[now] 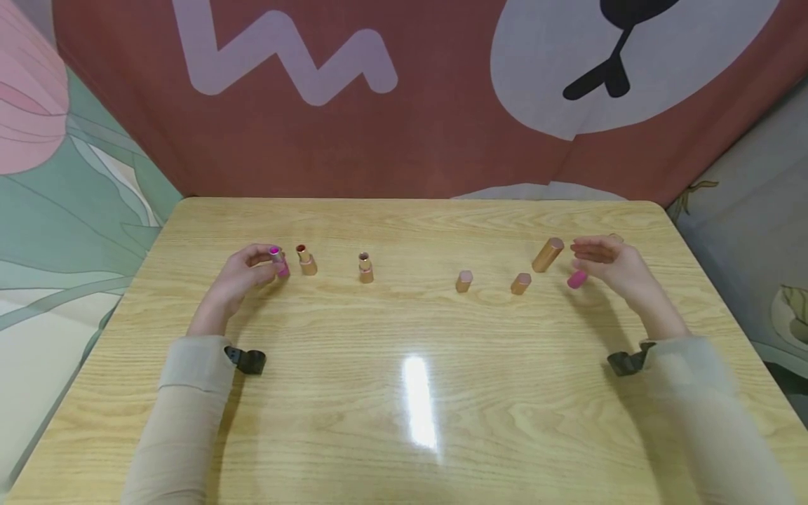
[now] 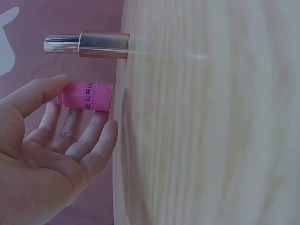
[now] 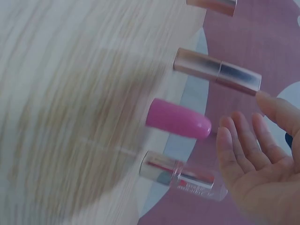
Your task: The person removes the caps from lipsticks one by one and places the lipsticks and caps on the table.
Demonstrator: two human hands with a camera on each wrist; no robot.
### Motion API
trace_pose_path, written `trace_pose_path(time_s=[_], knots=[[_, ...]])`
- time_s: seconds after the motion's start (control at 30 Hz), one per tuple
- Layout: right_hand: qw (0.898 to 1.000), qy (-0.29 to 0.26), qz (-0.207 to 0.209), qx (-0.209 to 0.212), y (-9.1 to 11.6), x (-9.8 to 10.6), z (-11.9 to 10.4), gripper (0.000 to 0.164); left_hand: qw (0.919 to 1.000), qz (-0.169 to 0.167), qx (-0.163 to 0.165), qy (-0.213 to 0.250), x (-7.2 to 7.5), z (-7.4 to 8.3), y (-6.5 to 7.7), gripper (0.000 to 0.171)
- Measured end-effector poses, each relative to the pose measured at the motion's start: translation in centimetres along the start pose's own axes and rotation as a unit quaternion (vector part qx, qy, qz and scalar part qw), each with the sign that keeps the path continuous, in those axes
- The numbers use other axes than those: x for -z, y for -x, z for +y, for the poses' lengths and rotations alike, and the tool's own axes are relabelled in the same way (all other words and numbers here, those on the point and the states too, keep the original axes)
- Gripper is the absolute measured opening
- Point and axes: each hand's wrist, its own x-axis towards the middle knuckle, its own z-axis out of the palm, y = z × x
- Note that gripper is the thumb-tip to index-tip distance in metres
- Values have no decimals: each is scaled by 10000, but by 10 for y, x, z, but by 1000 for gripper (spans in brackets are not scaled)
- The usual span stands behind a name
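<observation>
My left hand (image 1: pixel 243 270) holds a pink lipstick (image 1: pixel 283 264) between thumb and fingers at the table's left; its base (image 2: pixel 86 95) bears dark lettering. Whether it touches the table I cannot tell. Beside it stands an uncapped gold lipstick (image 1: pixel 306 260), marked MISSHA in the left wrist view. On the right, my right hand (image 1: pixel 609 261) is close to a pink cap (image 3: pixel 178 119), fingers extended and holding nothing. The cap stands upright between a capped rose-gold lipstick (image 3: pixel 217 70) and a clear-capped tube (image 3: pixel 178 174), which the hand mostly hides in the head view.
Another uncapped gold lipstick (image 1: pixel 365 268) stands left of the middle. Two short rose-gold caps (image 1: pixel 463 281) stand right of the middle. The wooden table (image 1: pixel 341 393) ends at the back against a red printed cloth (image 1: pixel 429 154).
</observation>
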Motion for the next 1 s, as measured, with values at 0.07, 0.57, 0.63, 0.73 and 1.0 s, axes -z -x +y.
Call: trace_pose_path(time_s=[0.07, 0.57, 0.63, 0.73, 1.0], knots=[[9999, -86, 69, 63, -1, -3, -3, 40, 10000, -10, -4, 23, 0, 0, 0, 55], [9997, -105, 10, 213, -13, -22, -12, 50, 9995, -192, 194, 161, -1, -7, -5, 54], [9998, -55, 18, 184, -14, -24, -13, 51, 9995, -202, 160, 153, -1, -7, -5, 53], [9999, -8, -4, 117, -16, -25, -14, 52, 9996, -212, 131, 134, -1, -6, -4, 53], [9999, -5, -100, -79, -20, -26, -14, 53, 9995, -170, 142, 223, -1, -6, -4, 52]])
